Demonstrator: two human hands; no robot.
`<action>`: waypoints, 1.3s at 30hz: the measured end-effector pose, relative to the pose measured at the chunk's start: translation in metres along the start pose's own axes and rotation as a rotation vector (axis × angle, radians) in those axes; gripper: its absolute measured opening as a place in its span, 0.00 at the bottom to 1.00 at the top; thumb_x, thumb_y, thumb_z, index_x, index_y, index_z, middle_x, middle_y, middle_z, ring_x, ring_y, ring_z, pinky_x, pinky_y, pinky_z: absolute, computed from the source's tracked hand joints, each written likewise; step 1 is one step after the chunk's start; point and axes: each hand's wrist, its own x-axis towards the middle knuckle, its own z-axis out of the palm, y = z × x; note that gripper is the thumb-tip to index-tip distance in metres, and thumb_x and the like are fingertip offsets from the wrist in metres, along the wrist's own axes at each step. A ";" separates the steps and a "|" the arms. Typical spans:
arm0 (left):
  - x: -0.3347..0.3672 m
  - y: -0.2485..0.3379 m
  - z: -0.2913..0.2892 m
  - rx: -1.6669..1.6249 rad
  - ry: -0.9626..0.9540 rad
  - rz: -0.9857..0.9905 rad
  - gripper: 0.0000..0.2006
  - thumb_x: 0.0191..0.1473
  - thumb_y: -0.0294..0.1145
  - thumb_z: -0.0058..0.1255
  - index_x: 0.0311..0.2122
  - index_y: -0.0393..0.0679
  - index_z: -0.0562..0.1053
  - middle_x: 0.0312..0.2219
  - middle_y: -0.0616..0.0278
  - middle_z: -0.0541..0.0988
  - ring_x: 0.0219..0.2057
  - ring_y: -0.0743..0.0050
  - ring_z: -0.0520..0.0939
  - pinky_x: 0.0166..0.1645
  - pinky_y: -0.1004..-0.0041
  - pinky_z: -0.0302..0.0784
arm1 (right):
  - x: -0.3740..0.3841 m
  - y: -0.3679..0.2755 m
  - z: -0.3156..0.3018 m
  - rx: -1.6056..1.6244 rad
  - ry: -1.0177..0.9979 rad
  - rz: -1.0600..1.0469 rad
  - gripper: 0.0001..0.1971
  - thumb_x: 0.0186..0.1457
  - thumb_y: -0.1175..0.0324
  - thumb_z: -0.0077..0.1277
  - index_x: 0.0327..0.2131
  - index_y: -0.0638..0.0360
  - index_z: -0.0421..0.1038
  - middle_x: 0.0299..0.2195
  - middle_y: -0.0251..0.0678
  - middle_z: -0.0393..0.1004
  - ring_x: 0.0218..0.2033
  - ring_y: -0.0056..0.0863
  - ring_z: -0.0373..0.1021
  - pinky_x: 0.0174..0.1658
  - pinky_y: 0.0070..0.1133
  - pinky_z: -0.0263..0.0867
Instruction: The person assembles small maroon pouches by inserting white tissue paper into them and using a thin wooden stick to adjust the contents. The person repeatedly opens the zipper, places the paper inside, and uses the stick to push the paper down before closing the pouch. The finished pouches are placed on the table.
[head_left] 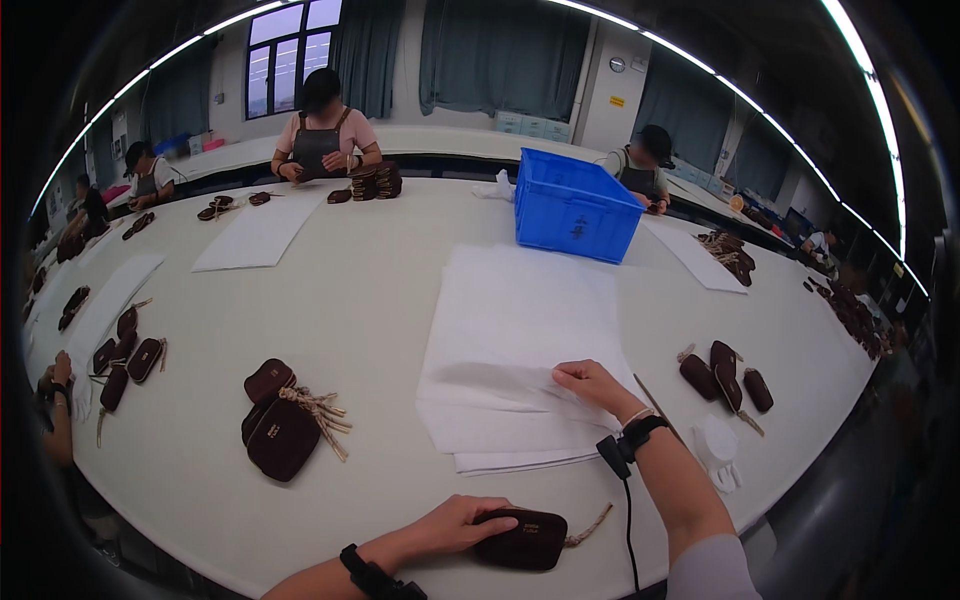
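Near the table's front edge, my left hand (462, 524) grips a small dark brown zip pouch (528, 548), thumb on top. A braided beige cord (592, 527) sticks out from the pouch's right end. Farther up, my right hand (594, 388) pinches the top layer of a stack of thin white sheets (520, 310), and that layer is lifted in a fold. To the left of the stack lies a pile of brown pouches (284, 438) with a bunch of braided cords (318, 408).
Several brown pouches (722, 372) lie on the right, near a crumpled white glove (716, 445) and a thin stick (655, 405). Behind the sheets stands a blue crate (575, 215). Co-workers sit around the white table (370, 270) with pouches; one co-worker's hand (60, 370) is at far left.
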 end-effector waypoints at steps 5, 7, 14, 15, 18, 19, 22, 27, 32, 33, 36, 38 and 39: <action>0.000 0.001 0.000 -0.038 -0.010 -0.007 0.16 0.68 0.42 0.48 0.52 0.41 0.76 0.33 0.66 0.79 0.34 0.82 0.72 0.44 0.77 0.71 | 0.001 -0.003 -0.001 0.038 0.023 0.050 0.16 0.65 0.58 0.50 0.38 0.62 0.78 0.26 0.23 0.71 0.30 0.15 0.61 0.34 0.20 0.59; -0.001 -0.002 0.001 -0.070 -0.012 0.028 0.16 0.68 0.41 0.48 0.52 0.40 0.75 0.34 0.66 0.80 0.34 0.83 0.72 0.44 0.78 0.71 | 0.003 -0.013 -0.001 -0.091 0.103 -0.027 0.15 0.64 0.58 0.50 0.37 0.62 0.77 0.23 0.26 0.70 0.26 0.18 0.61 0.32 0.22 0.60; -0.006 0.001 0.002 -0.111 -0.004 0.009 0.16 0.68 0.40 0.48 0.52 0.39 0.75 0.34 0.68 0.79 0.35 0.85 0.71 0.44 0.79 0.71 | -0.006 -0.077 -0.008 -0.051 0.556 -0.289 0.13 0.66 0.62 0.47 0.34 0.63 0.74 0.21 0.37 0.71 0.22 0.27 0.61 0.31 0.25 0.61; -0.010 0.004 0.000 -0.118 0.003 -0.017 0.16 0.68 0.40 0.48 0.52 0.40 0.75 0.33 0.68 0.79 0.35 0.85 0.71 0.44 0.79 0.70 | -0.016 -0.089 -0.001 -0.030 0.616 -0.302 0.12 0.65 0.63 0.48 0.35 0.62 0.74 0.23 0.40 0.75 0.24 0.30 0.67 0.32 0.26 0.64; -0.004 0.007 0.001 -0.109 -0.040 -0.020 0.16 0.68 0.40 0.47 0.52 0.40 0.75 0.32 0.69 0.79 0.35 0.86 0.71 0.44 0.80 0.70 | -0.029 -0.045 0.009 -0.712 0.178 -0.508 0.11 0.65 0.63 0.48 0.37 0.61 0.75 0.26 0.42 0.79 0.27 0.33 0.74 0.33 0.25 0.67; -0.005 0.007 -0.001 -0.095 -0.047 -0.023 0.16 0.68 0.40 0.47 0.53 0.40 0.75 0.32 0.70 0.79 0.35 0.86 0.71 0.44 0.80 0.70 | -0.033 -0.039 0.007 -0.886 0.070 -0.460 0.09 0.63 0.66 0.50 0.39 0.60 0.78 0.29 0.44 0.80 0.27 0.34 0.77 0.32 0.24 0.69; -0.007 0.010 0.001 -0.096 -0.036 -0.028 0.16 0.68 0.39 0.47 0.52 0.40 0.75 0.32 0.70 0.78 0.35 0.86 0.71 0.43 0.80 0.70 | -0.033 -0.052 -0.010 -0.277 0.602 -0.467 0.09 0.60 0.69 0.54 0.41 0.59 0.81 0.29 0.43 0.81 0.23 0.32 0.75 0.29 0.24 0.68; -0.007 0.007 0.002 -0.103 -0.028 0.018 0.16 0.68 0.39 0.47 0.52 0.40 0.75 0.33 0.70 0.79 0.35 0.85 0.72 0.44 0.80 0.71 | -0.046 -0.073 -0.032 -0.590 0.325 -0.316 0.09 0.55 0.67 0.60 0.37 0.62 0.82 0.28 0.41 0.83 0.30 0.29 0.79 0.35 0.21 0.70; -0.012 0.018 0.003 -0.074 -0.049 -0.021 0.16 0.68 0.37 0.48 0.54 0.40 0.75 0.37 0.71 0.80 0.39 0.87 0.74 0.46 0.78 0.72 | -0.059 -0.097 -0.057 -0.183 0.793 -0.446 0.08 0.61 0.71 0.52 0.38 0.63 0.78 0.29 0.42 0.81 0.27 0.32 0.76 0.35 0.25 0.70; -0.010 0.015 0.002 -0.075 -0.053 -0.010 0.16 0.68 0.37 0.48 0.54 0.40 0.75 0.38 0.70 0.80 0.39 0.86 0.74 0.47 0.78 0.72 | -0.061 -0.097 -0.057 -0.216 0.774 -0.496 0.07 0.62 0.72 0.50 0.39 0.64 0.76 0.29 0.41 0.80 0.27 0.31 0.76 0.34 0.26 0.69; -0.015 0.020 0.003 0.007 -0.035 0.049 0.15 0.67 0.35 0.50 0.54 0.41 0.76 0.40 0.67 0.82 0.41 0.84 0.76 0.49 0.78 0.73 | -0.081 -0.113 -0.056 -0.283 0.764 -0.498 0.08 0.68 0.69 0.43 0.41 0.64 0.69 0.26 0.38 0.76 0.27 0.23 0.72 0.34 0.25 0.66; -0.022 0.020 0.005 0.113 0.003 0.096 0.14 0.65 0.34 0.52 0.53 0.43 0.77 0.40 0.64 0.83 0.40 0.82 0.78 0.49 0.77 0.74 | -0.105 -0.141 -0.044 -0.067 0.753 -0.371 0.10 0.70 0.67 0.41 0.42 0.63 0.68 0.25 0.37 0.73 0.28 0.22 0.70 0.34 0.25 0.66; -0.020 0.023 0.006 0.179 0.005 0.139 0.14 0.64 0.33 0.53 0.52 0.44 0.77 0.40 0.63 0.84 0.39 0.80 0.79 0.48 0.77 0.75 | -0.115 -0.145 -0.044 -0.067 0.805 -0.475 0.12 0.70 0.61 0.42 0.44 0.61 0.67 0.25 0.35 0.71 0.28 0.20 0.68 0.34 0.23 0.65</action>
